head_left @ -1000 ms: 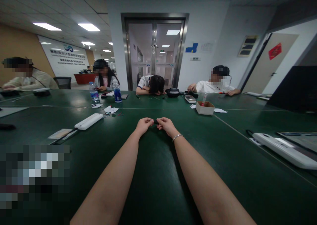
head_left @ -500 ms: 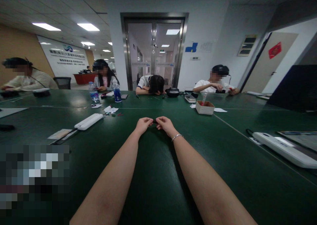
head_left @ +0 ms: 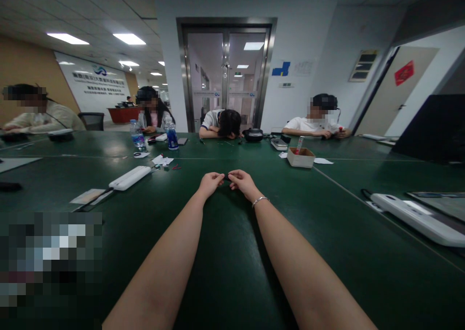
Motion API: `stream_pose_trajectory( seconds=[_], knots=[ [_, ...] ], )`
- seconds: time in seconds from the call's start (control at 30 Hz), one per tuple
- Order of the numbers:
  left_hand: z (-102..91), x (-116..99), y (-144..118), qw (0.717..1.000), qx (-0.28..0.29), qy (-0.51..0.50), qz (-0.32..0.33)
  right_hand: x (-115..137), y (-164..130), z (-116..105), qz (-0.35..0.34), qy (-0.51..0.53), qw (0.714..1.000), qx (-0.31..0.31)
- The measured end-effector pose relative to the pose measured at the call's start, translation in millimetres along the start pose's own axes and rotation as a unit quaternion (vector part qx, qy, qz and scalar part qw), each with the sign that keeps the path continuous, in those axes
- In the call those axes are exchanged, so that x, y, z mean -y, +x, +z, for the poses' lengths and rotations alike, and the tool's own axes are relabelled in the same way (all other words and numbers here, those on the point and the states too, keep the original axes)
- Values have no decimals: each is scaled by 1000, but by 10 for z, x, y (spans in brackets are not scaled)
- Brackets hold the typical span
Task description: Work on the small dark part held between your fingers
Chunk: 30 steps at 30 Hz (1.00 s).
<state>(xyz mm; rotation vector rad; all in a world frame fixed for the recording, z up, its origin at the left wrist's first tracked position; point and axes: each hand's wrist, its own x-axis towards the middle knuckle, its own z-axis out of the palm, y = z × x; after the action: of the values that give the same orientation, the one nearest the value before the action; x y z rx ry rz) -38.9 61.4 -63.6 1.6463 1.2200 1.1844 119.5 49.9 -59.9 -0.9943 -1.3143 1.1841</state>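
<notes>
Both forearms stretch forward flat over the dark green counter [head_left: 225, 272], hands meeting at centre. Left hand [head_left: 209, 183] and right hand [head_left: 244, 183] rest knuckles-up, fingertips facing each other, fingers of both pinched together on a small dark object [head_left: 227, 178] held between them just above the counter surface; too small to tell what it is. Thin bracelet [head_left: 260, 201] on the right wrist. Near left: a blurred-out patch at the frame edge. Near right: long white power strip [head_left: 417, 218] lying at an angle, flat dark panel just behind it. Left of the hands, well apart: second white power strip [head_left: 130, 178] with a dark cable running off its near end, paper slip [head_left: 88, 196] beside that. Further back left: small scraps of white paper and bits of red [head_left: 165, 162] on the counter, then two water bottles [head_left: 137, 135], one with a blue label. Right of centre, mid-distance: open cardboard box [head_left: 301, 157] with a red-topped item sticking out, white sheet beside it. Far edge of the counter: four people seated, one with head down on folded arms [head_left: 222, 124], one at right with both hands on the counter [head_left: 313, 124]. Behind them, glass double doors [head_left: 225, 75] in a metal frame.
</notes>
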Motion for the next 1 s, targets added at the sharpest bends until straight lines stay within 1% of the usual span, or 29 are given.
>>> stream_pose_trajectory(
  seconds=[0.17,0.3,0.47,0.57,0.77,0.87,1.0],
  knots=[
    [9,69,35,999,-4,38,7,-13,5,-8,-7,2,1000,13],
    [21,65,36,999,4,53,0,-22,6,-19,-9,13,999,28],
    [9,3,-7,987,-19,162,-9,-17,4,-31,-8,33,999,43],
    [-2,-49,-40,978,-21,208,-14,-9,1,-34,-4,37,998,48],
    [-2,-122,-87,968,-27,248,-20,24,-6,-12,20,37,999,29],
    [11,-138,-106,967,-33,254,-9,42,-7,2,36,35,999,14],
    [26,-146,-131,968,-40,246,13,44,-3,0,42,35,999,5]
  ],
)
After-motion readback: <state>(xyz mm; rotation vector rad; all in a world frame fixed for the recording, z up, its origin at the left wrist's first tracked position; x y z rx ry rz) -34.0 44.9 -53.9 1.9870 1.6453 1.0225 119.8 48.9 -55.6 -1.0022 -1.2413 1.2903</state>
